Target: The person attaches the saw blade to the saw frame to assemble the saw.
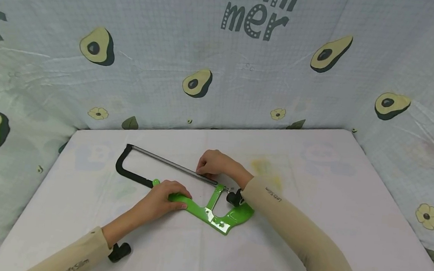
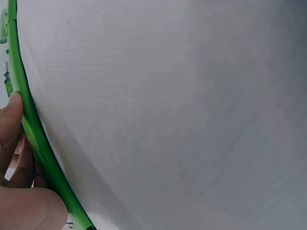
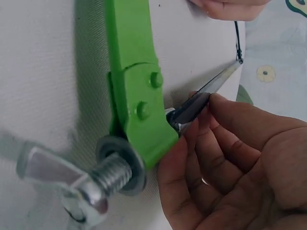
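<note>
A hacksaw with a green frame (image 1: 197, 210) and a black front bow (image 1: 119, 168) lies across the middle of the table. My left hand (image 1: 165, 196) grips the frame's green bar, thumb on the near side; the left wrist view shows the fingers around the bar (image 2: 36, 134). With thumb and fingers my right hand (image 1: 215, 162) pinches the grey blade (image 1: 165, 161) close to its handle end. In the right wrist view the blade meets the green post (image 3: 144, 110), and a wing nut (image 3: 53, 167) on a threaded bolt (image 3: 112, 172) sticks out behind it.
The white-covered table (image 1: 268, 258) ends at a cloth backdrop (image 1: 147, 96) printed with avocados and flowers. Both forearms wear beige sleeves (image 1: 294, 226). A black wrist camera (image 1: 120, 252) sits beneath the left wrist.
</note>
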The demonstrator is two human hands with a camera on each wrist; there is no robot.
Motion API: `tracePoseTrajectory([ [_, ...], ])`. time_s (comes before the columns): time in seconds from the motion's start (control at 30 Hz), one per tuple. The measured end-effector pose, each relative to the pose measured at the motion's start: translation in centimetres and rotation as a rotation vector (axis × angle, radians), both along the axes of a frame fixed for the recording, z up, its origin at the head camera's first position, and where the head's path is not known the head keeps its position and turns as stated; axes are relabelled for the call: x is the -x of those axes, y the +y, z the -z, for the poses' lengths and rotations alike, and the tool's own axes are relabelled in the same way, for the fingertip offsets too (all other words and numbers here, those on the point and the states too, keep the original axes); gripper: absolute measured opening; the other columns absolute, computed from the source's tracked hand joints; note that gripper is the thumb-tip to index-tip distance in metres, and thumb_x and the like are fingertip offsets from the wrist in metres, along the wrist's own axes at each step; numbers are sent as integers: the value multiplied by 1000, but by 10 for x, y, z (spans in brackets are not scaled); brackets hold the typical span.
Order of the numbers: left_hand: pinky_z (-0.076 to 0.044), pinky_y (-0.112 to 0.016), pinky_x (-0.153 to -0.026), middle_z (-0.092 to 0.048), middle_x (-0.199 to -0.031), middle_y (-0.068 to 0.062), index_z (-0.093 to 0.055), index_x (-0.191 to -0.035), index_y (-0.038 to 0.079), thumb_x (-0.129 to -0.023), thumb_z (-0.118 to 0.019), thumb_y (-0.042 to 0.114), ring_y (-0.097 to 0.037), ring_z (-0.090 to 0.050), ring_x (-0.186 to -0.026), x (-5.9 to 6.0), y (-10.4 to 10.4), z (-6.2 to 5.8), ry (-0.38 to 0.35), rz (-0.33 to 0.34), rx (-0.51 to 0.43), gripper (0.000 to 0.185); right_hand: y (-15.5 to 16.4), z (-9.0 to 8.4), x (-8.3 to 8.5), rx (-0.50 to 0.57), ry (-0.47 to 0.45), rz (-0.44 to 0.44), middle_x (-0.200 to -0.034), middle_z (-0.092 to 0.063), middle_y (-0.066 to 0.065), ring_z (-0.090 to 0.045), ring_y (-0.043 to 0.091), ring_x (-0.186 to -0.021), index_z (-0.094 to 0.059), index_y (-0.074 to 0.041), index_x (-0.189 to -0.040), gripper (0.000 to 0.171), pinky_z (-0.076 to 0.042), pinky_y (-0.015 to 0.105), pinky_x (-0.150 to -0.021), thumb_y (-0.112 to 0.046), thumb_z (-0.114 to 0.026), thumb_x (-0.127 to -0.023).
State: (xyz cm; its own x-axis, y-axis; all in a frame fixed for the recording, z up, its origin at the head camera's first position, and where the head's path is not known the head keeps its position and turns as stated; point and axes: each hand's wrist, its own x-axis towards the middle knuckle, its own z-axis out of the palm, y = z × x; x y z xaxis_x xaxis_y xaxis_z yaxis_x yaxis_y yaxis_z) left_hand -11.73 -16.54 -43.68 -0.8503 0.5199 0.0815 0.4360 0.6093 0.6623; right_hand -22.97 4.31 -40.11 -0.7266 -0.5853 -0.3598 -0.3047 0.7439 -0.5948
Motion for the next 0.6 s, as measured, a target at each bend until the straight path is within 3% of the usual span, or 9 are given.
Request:
tracePoseTrajectory([
  [0.43,-49,-37,-90,-73,-107,4,-77,-106,14,-86,-81,13,-21,-62,-104,-1,0,-3,-13,9,5,21,-10,-4,3,-162,84,-100,-63,-60,-2,-51,8,-56,-78,-5,-92,18,-43,21,-57,-16,-67,-100],
  [0.6,-49,-38,-90,-73,-108,3,-77,-106,14,-86,-81,14,-21,-62,-104,-2,0,-3,-13,6,8,20,-16,-6,1,-213,124,-113,-67,-62,-1,-50,9,-59,-79,-6,-93,16,-42,22,-58,-16,-69,-99],
])
